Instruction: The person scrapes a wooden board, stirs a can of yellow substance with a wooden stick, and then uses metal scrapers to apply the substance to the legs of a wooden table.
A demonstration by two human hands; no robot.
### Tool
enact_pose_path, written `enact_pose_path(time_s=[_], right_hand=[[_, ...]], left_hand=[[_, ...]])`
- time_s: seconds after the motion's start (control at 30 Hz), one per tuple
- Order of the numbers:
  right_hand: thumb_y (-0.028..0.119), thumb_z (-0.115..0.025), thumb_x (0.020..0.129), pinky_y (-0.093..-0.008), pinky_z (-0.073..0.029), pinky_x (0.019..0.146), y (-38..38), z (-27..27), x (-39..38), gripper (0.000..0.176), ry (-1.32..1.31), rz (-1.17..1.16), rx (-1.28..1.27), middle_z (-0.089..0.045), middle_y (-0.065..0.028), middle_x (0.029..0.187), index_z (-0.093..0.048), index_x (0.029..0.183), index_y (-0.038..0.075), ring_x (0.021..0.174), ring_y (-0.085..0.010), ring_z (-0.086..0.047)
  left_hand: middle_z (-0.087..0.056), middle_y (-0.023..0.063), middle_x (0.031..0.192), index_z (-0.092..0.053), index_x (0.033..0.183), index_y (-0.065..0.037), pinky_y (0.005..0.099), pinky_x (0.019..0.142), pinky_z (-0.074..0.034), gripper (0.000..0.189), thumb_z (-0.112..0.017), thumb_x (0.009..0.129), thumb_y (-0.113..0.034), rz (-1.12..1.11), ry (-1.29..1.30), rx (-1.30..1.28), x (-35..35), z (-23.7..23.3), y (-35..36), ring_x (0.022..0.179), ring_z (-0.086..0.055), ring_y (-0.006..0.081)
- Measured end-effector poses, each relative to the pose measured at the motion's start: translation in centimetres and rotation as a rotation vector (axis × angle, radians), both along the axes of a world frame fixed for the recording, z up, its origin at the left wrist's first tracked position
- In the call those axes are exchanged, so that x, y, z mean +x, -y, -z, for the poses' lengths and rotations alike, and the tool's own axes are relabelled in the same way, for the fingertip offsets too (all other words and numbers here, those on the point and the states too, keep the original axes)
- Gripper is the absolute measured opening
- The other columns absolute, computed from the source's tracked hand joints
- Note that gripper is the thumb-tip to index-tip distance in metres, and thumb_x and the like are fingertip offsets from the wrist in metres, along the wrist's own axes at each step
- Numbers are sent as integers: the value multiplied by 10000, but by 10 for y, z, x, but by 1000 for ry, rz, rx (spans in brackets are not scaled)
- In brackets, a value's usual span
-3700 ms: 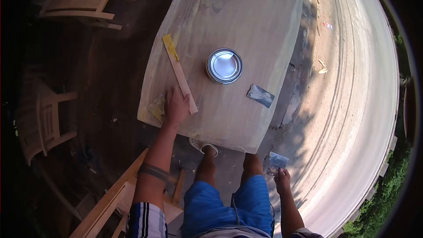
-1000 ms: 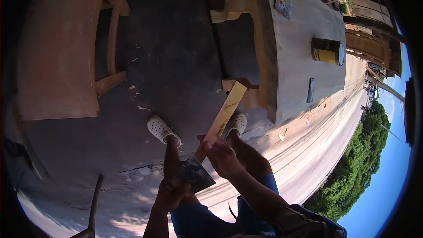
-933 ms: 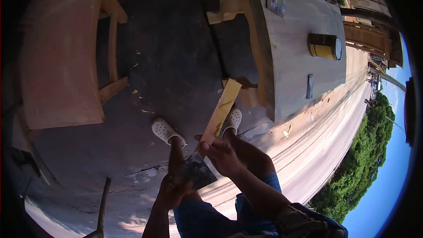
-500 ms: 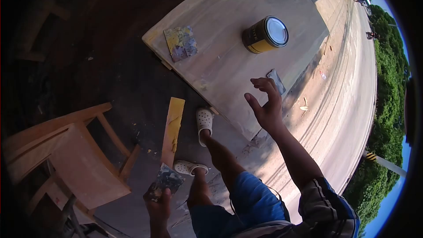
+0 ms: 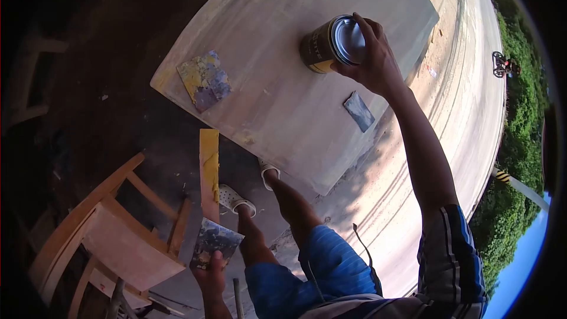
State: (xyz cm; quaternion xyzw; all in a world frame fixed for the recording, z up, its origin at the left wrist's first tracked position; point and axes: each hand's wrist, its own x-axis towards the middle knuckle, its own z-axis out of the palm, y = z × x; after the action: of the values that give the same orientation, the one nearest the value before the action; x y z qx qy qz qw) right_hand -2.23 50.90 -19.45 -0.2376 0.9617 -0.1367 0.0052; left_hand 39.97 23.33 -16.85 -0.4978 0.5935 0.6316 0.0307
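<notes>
My right hand point(image 5: 372, 53) reaches out over the pale wooden tabletop point(image 5: 277, 106) and grips the top rim of a yellow-and-black tin can point(image 5: 328, 47), which leans with its silver lid toward me. My left hand point(image 5: 209, 272) is low by my legs, closed on a smeared scraper blade point(image 5: 215, 241). A wooden stick point(image 5: 208, 171) with yellow filler on its upper end rises from behind that blade, apparently held in the same hand.
On the table lie a square piece smeared yellow and blue point(image 5: 204, 80) and a second small blade point(image 5: 359, 111) near the front edge. A wooden chair point(image 5: 118, 242) stands at lower left. My feet in white clogs point(image 5: 236, 201) are beside the table. A sunlit road runs on the right.
A second ago both hands were together at the stick and blade. The right hand then let go, rose open toward the table, and now grips the can. The left hand keeps blade and stick.
</notes>
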Motion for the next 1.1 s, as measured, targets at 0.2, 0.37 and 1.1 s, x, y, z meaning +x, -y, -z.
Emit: enact_pose_path(time_s=[0.2, 0.37, 1.1], right_hand=[[296, -865, 539, -462, -439, 969, 31, -14, 33, 953, 129, 202, 69, -427, -193, 1250, -369, 1321, 71, 1150, -399, -468], [322, -926, 468, -462, -435, 972, 46, -20, 61, 1028, 168, 173, 3, -429, -185, 1256, -377, 1287, 31, 1150, -389, -481], [513, -700, 745, -428, -361, 1021, -44, -3, 89, 996, 383, 554, -1416, -438, -167, 1281, -229, 1448, -13, 1213, -271, -452]], left_hand=[[-646, 64, 925, -611, 1001, 44, 274, 766, -486, 270, -670, 822, -149, 137, -63, 59, -6, -15, 23, 848, -611, 141], [-647, 52, 837, -614, 967, 33, 274, 693, -486, 232, -663, 825, -145, 333, -31, 16, -15, -38, 57, 768, -595, 108], [-562, 136, 749, -563, 804, -5, 384, 647, -439, 158, -666, 765, -120, 1362, 137, -847, -303, -195, -9, 692, -576, 329]])
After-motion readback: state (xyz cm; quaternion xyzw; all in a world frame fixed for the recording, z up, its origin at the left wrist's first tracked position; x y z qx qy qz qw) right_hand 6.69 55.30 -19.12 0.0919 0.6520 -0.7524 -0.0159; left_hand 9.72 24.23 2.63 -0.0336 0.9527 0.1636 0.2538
